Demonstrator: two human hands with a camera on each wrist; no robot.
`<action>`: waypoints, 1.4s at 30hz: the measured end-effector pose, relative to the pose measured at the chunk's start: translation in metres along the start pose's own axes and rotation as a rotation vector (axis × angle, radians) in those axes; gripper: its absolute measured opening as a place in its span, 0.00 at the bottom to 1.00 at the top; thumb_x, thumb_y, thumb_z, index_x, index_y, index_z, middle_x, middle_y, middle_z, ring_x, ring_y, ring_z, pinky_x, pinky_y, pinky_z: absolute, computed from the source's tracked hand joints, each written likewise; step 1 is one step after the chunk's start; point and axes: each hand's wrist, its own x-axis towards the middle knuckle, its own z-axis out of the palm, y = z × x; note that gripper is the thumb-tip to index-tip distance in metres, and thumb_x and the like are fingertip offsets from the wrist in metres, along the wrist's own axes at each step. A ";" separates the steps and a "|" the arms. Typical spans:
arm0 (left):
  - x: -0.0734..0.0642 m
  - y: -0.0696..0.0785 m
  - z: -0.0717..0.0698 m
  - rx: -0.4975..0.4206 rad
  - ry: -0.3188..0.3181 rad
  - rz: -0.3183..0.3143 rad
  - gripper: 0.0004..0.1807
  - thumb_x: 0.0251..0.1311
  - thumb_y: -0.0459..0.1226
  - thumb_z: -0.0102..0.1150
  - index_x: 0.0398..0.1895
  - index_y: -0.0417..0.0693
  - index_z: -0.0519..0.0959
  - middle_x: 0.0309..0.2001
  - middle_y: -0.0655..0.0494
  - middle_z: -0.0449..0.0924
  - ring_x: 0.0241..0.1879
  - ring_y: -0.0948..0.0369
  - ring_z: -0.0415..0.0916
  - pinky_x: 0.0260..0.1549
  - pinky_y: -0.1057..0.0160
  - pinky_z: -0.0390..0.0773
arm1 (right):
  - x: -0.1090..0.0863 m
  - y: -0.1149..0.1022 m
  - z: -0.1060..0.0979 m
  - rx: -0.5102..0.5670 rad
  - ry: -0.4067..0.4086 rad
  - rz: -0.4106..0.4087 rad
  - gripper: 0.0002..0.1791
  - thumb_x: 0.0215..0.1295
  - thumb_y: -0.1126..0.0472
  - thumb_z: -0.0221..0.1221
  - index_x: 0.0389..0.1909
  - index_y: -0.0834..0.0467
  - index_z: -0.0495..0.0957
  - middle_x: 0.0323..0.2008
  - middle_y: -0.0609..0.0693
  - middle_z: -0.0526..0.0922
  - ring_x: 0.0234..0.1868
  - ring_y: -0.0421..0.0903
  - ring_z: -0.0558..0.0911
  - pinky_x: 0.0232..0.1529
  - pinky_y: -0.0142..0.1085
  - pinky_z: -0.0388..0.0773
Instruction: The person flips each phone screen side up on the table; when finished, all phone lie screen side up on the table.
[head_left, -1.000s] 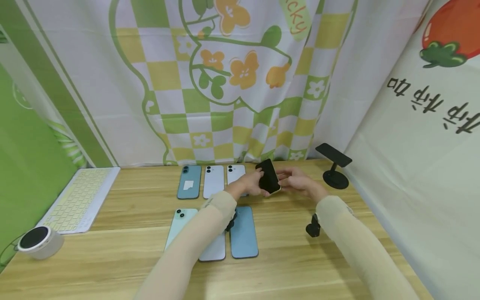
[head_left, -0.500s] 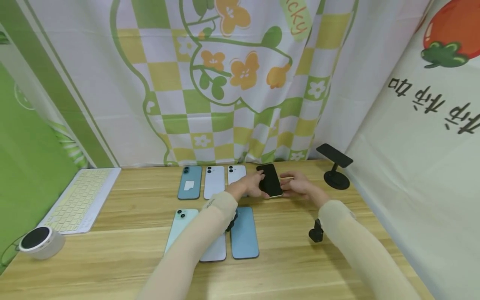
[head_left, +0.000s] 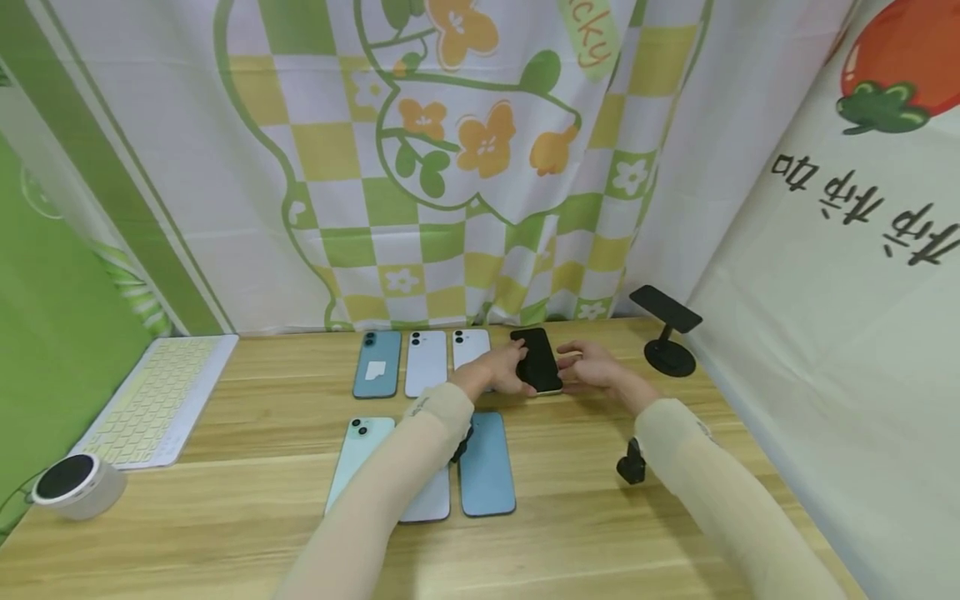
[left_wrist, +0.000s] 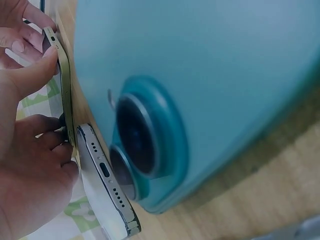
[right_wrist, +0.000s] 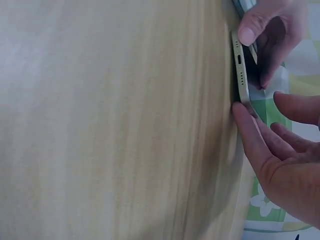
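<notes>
A smartphone point(head_left: 538, 358) with a black screen lies face up near the back of the table, at the right end of a row of phones. My left hand point(head_left: 501, 369) holds it from its left, thumb at its near bottom edge and fingers at the screen and left side. On the other side, my right hand point(head_left: 592, 365) touches the right edge with extended fingers; in the right wrist view its thumb stands apart from the phone. That view also shows the phone's pale bottom edge point(right_wrist: 241, 70) with its port. Part of the screen is hidden by my left fingers.
Left of it lie a teal phone point(head_left: 380, 348) with a white patch and two lavender phones point(head_left: 427, 367). A mint phone point(head_left: 363, 446), a partly hidden lavender one point(head_left: 431, 500) and a blue one point(head_left: 489, 467) lie nearer. Around stand a keyboard point(head_left: 161, 400), round speaker-like device point(head_left: 82, 487) and black stand point(head_left: 670, 357).
The phone was tilted and turned a second ago; both hands have lowered and straightened it onto the table beside the row. Over the last half second hardly anything has moved.
</notes>
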 end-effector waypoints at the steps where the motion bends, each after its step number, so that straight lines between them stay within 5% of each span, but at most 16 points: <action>1: -0.001 -0.001 0.000 -0.005 0.000 0.001 0.48 0.69 0.52 0.64 0.83 0.42 0.54 0.86 0.47 0.44 0.86 0.50 0.45 0.84 0.53 0.54 | 0.000 0.000 0.001 -0.013 0.001 -0.003 0.36 0.75 0.72 0.51 0.80 0.71 0.50 0.75 0.76 0.61 0.75 0.70 0.69 0.68 0.55 0.79; 10: -0.002 -0.001 0.001 0.037 0.015 0.000 0.48 0.68 0.53 0.64 0.82 0.41 0.55 0.86 0.46 0.45 0.86 0.50 0.45 0.84 0.54 0.54 | 0.000 -0.006 0.008 -0.126 0.044 -0.009 0.33 0.74 0.70 0.53 0.77 0.72 0.56 0.73 0.76 0.66 0.72 0.68 0.73 0.62 0.50 0.84; 18: -0.006 -0.008 -0.008 0.042 0.015 0.009 0.48 0.70 0.53 0.62 0.84 0.42 0.51 0.86 0.47 0.42 0.86 0.50 0.44 0.84 0.53 0.54 | 0.004 -0.024 0.019 -0.635 0.195 -0.221 0.27 0.76 0.62 0.50 0.71 0.72 0.68 0.66 0.71 0.77 0.65 0.66 0.80 0.66 0.56 0.80; 24: -0.013 -0.022 -0.019 0.055 0.060 0.018 0.50 0.68 0.51 0.65 0.83 0.40 0.51 0.86 0.43 0.45 0.85 0.47 0.45 0.85 0.47 0.50 | 0.010 -0.035 0.032 -0.816 0.197 -0.357 0.26 0.79 0.58 0.51 0.71 0.69 0.70 0.67 0.68 0.78 0.67 0.65 0.80 0.67 0.58 0.78; 29: -0.020 -0.037 -0.026 0.110 0.042 0.023 0.53 0.66 0.53 0.68 0.83 0.36 0.51 0.85 0.40 0.45 0.86 0.46 0.43 0.85 0.45 0.46 | 0.012 -0.035 0.046 -0.891 0.154 -0.441 0.27 0.78 0.57 0.56 0.69 0.69 0.72 0.67 0.67 0.79 0.69 0.65 0.77 0.71 0.58 0.74; 34: -0.027 -0.054 -0.035 0.153 0.002 -0.057 0.59 0.63 0.54 0.70 0.84 0.36 0.46 0.85 0.39 0.43 0.86 0.45 0.41 0.85 0.46 0.46 | 0.013 -0.040 0.061 -0.905 0.082 -0.483 0.32 0.76 0.53 0.60 0.71 0.70 0.70 0.69 0.68 0.76 0.71 0.64 0.76 0.73 0.57 0.73; 42: -0.034 -0.081 -0.042 0.055 0.026 -0.128 0.55 0.63 0.49 0.70 0.83 0.38 0.49 0.85 0.43 0.46 0.86 0.46 0.42 0.85 0.46 0.46 | 0.029 -0.050 0.095 -0.966 0.008 -0.486 0.37 0.73 0.50 0.63 0.73 0.69 0.67 0.71 0.66 0.75 0.73 0.60 0.75 0.74 0.52 0.73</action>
